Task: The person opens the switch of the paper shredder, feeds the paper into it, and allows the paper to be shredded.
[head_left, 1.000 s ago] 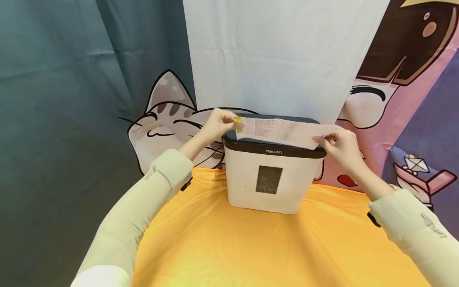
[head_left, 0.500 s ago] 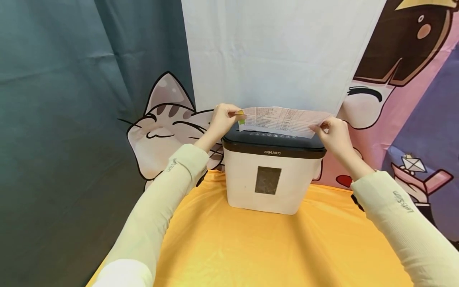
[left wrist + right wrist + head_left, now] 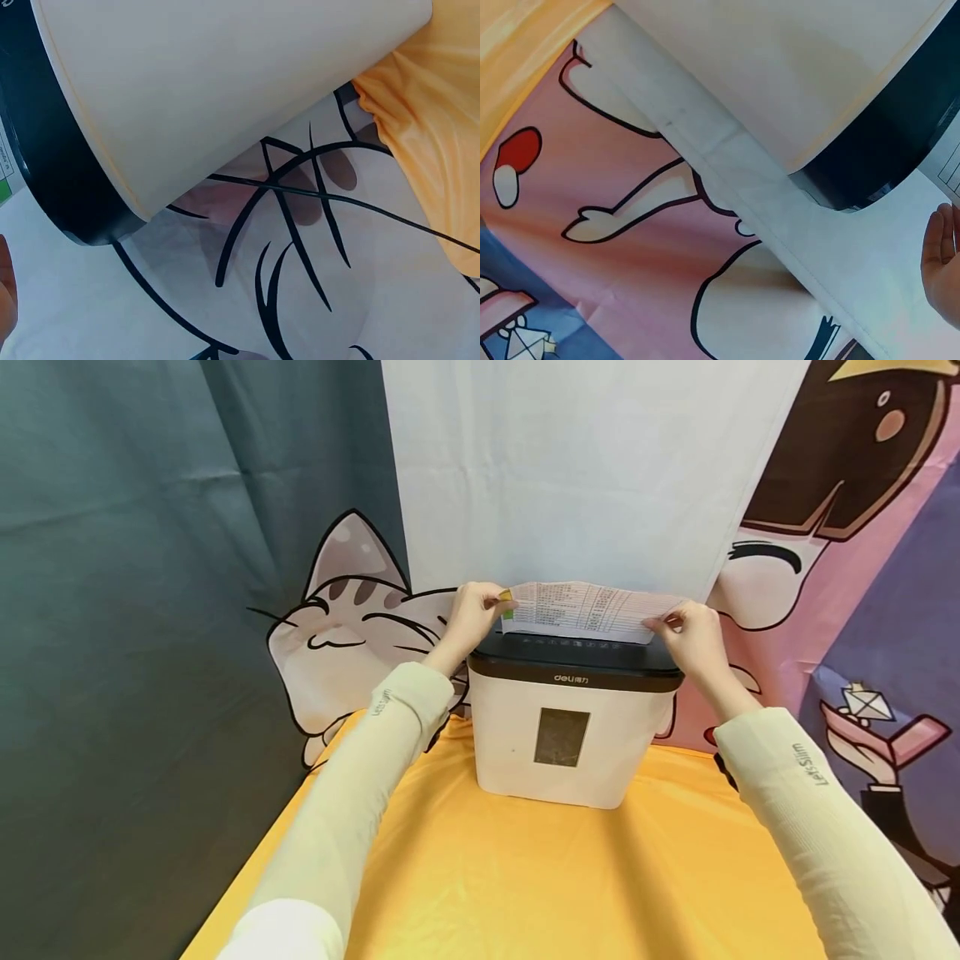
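Observation:
In the head view a strip of printed paper (image 3: 577, 610), ruled like a form with a yellow and green patch at its left end, stands upright over a paper shredder (image 3: 510, 727). My left hand (image 3: 476, 610) pinches its left end between thumb and fingers. At the other end my right hand (image 3: 690, 631) pinches the paper the same way. The paper's lower edge lies right at the shredder's black top (image 3: 577, 660), along the slot. Only a bit of the left hand (image 3: 6, 292) shows in its wrist view; the right hand (image 3: 945, 259) is partly seen in the other.
The white-bodied shredder, with a small dark window (image 3: 562, 737), stands on a yellow cloth (image 3: 525, 877). Close behind it hangs a cartoon-printed curtain (image 3: 555, 485). A thin black cord (image 3: 360, 204) runs past the shredder's side in the left wrist view.
Both hands have raised the paper from lying tilted over the shredder's top to upright at its back, then moved slightly inward. The shredder has not moved.

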{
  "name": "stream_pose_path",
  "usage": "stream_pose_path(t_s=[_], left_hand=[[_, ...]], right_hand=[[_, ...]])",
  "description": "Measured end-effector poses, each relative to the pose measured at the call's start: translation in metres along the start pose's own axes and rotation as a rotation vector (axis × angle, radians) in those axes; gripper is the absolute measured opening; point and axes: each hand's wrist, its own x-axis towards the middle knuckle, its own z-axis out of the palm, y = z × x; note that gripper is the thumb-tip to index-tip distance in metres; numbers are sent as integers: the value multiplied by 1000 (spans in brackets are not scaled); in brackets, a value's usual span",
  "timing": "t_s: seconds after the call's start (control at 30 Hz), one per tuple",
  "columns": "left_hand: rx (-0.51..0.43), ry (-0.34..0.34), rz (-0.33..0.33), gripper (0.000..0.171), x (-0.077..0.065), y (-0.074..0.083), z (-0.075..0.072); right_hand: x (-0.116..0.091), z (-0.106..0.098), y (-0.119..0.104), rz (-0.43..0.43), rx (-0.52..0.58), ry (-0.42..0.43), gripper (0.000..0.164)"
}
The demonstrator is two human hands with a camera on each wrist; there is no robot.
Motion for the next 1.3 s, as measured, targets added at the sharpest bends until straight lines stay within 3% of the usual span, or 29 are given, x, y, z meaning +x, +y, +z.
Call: stream_pose_path(t_s=[0.23, 0.43, 0.5, 0.77, 1.0, 1.17, 1.3], left_hand=[[-116, -50, -98, 35, -3, -4, 2], [-217, -66, -73, 47, -5, -4, 5], [-240, -58, -68, 41, -6, -5, 6], [-163, -43, -71, 41, -8, -7, 10], [-172, 9, -135, 29, -6, -6, 15], [-195, 36, -160, 29, -5, -6, 15], [-155, 2, -184, 22, -4, -7, 18]], right_hand=[[0, 6, 4, 22, -12, -50, 25], [-1, 5, 8, 51, 13, -104, 28], [-1, 4, 9, 58, 15, -116, 28], [0, 4, 8, 61, -4, -151, 26], [3, 9, 5, 80, -17, -51, 24], [6, 11, -1, 114, 43, 81, 21], [8, 11, -3, 132, 41, 167, 19]])
